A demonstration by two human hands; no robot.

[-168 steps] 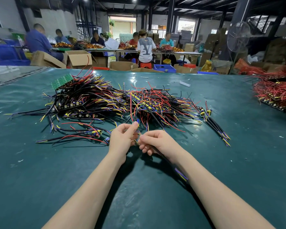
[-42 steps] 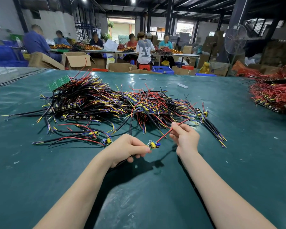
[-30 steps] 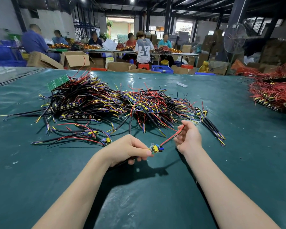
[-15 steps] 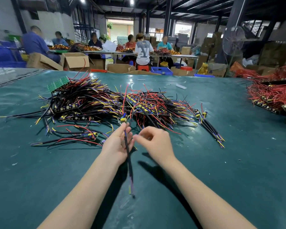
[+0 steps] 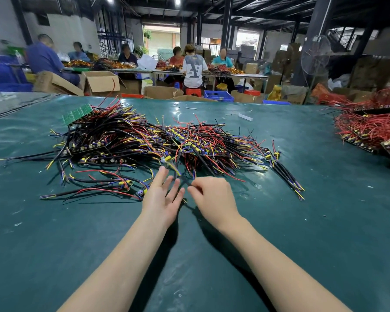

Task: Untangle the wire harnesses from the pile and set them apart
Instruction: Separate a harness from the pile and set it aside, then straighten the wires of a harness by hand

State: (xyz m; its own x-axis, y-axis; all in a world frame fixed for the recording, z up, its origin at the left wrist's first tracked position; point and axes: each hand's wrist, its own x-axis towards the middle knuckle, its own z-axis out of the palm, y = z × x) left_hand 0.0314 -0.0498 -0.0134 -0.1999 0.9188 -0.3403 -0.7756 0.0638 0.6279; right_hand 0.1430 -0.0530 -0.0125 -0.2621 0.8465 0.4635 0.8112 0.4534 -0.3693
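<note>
freeing one wire [image 5: 175, 170]: my right grip [image 5: 214, 197] pinches it at the near edge of the pile [image 5: 144, 140] on the desk [image 5: 279, 221] (far end lost in the tangle), left grip [image 5: 162, 197] released, fingers spread, beside it; next, i reckon, a slow pull toward me.

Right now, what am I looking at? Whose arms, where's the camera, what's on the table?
No machine here: a person works with bare hands, filmed by a camera worn on their head, looking forward and down. The green table holds a tangled pile of black, red and yellow wire harnesses; a small bundle lies apart at its right. A mostly red pile sits far right. The left hand is open, fingers spread, at the pile's near edge. The right hand seems to pinch a thin black wire leading into the pile. Other people work at tables behind.
</note>
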